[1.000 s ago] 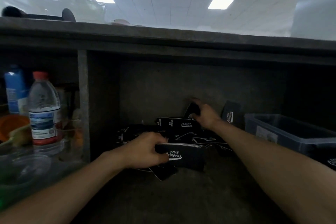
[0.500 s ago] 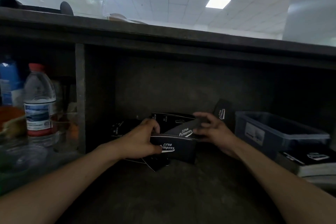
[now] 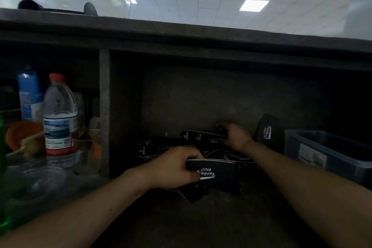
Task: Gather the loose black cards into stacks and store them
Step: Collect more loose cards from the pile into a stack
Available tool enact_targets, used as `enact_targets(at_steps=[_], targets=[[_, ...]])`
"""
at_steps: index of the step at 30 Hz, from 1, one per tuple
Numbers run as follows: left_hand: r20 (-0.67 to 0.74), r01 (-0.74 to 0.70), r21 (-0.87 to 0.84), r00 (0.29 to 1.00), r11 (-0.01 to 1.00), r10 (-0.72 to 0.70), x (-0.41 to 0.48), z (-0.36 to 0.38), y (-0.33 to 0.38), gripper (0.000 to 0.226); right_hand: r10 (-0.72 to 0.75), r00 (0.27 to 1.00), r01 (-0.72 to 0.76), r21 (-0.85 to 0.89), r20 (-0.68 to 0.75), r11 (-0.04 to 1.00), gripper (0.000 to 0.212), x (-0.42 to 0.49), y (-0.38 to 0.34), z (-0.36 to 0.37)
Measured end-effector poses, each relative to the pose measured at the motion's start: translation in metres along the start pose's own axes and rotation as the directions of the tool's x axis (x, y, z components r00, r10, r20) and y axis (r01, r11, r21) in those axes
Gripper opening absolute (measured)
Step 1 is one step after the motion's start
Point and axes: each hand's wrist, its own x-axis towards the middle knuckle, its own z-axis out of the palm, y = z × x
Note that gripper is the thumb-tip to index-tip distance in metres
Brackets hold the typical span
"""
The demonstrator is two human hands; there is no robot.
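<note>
My left hand (image 3: 173, 167) grips a small stack (image 3: 219, 175) of black cards on the shelf (image 3: 201, 221). My right hand (image 3: 237, 139) is by the loose cards (image 3: 161, 145); I cannot tell what its blurry fingers do. Lots left to gather.

Two bare forearms (image 3: 96, 209), bare left hand (image 3: 171, 168) and bare right hand (image 3: 238, 139), dimly lit.

The stack (image 3: 213, 173) my left hand (image 3: 173, 167) grips is smooth black card, matt with a faint sheen and white print; the loose cards (image 3: 159, 145) look the same. The shelf (image 3: 201, 221) is rough, dull grey. The bottle (image 3: 60, 110) is clear glossy plastic; the bin (image 3: 346, 164) is cloudy, smooth plastic.
</note>
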Motion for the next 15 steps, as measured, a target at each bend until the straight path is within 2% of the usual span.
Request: enact_targets(at_steps=[2, 4, 7, 10, 13, 15], targets=[[-0.004, -0.008, 0.003, 1.000, 1.000, 0.008, 0.001, 0.000, -0.002, 0.013, -0.015, 1.000, 0.015, -0.068, 0.006, 0.998, 0.038, 0.009, -0.004, 0.008], [-0.002, -0.016, 0.004, 1.000, 1.000, 0.016, 0.001, 0.000, -0.002, 0.013, 0.009, 1.000, -0.008, -0.013, 0.029, 1.000, 0.024, 0.011, -0.009, 0.007], [0.007, -0.011, -0.012, 1.000, 1.000, 0.011, 0.000, 0.000, -0.001, 0.016, 0.008, 0.997, -0.016, 0.099, 0.077, 0.995, 0.025, 0.005, -0.010, 0.000], [-0.001, -0.005, -0.007, 1.000, 1.000, 0.005, -0.001, 0.000, 0.001, 0.015, 0.056, 0.998, -0.054, 0.299, 0.004, 0.953, 0.023, -0.011, -0.008, -0.017], [-0.002, 0.008, -0.016, 1.000, 1.000, -0.008, -0.002, 0.000, 0.002, 0.015, 0.042, 0.992, 0.017, 0.458, -0.117, 0.889, 0.020, -0.037, -0.012, -0.049], [0.005, -0.001, -0.013, 1.000, 1.000, 0.001, -0.002, 0.000, 0.004, 0.014, 0.063, 0.996, -0.008, 0.611, -0.068, 0.792, 0.023, -0.059, -0.014, -0.070]])
